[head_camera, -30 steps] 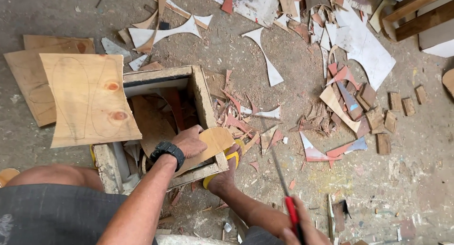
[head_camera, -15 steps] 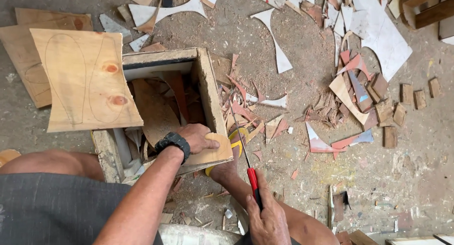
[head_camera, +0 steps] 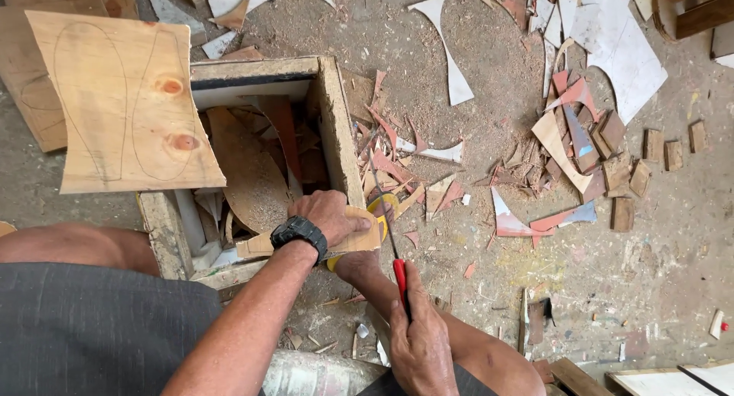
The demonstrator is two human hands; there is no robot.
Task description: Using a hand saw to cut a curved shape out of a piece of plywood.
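Sawdust and offcuts cover the floor (head_camera: 535, 289) around my position. My left hand (head_camera: 330, 215) lies flat, fingers spread and pressing down, on a thin plywood piece (head_camera: 359, 239) that rests across the near corner of an open wooden box (head_camera: 330, 121). A black watch (head_camera: 298, 232) sits on that wrist. My right hand (head_camera: 417, 342) is closed in a full fist around the red handle of a narrow saw (head_camera: 391, 243), whose blade runs up along the right edge of the plywood piece, just beside my left fingertips. A foot in a yellow sandal (head_camera: 376, 212) shows partly under the piece; how it bears on the work I cannot tell. Inside the box lie curved brown scraps (head_camera: 252, 174) and dust. A large plywood sheet (head_camera: 122, 98) with pencilled outlines leans over the box's left rim. To the right, well apart, red and white wedge-shaped cuttings (head_camera: 520, 220) and small square blocks (head_camera: 642, 159) are scattered, with white sheet remnants (head_camera: 619, 52) beyond them.
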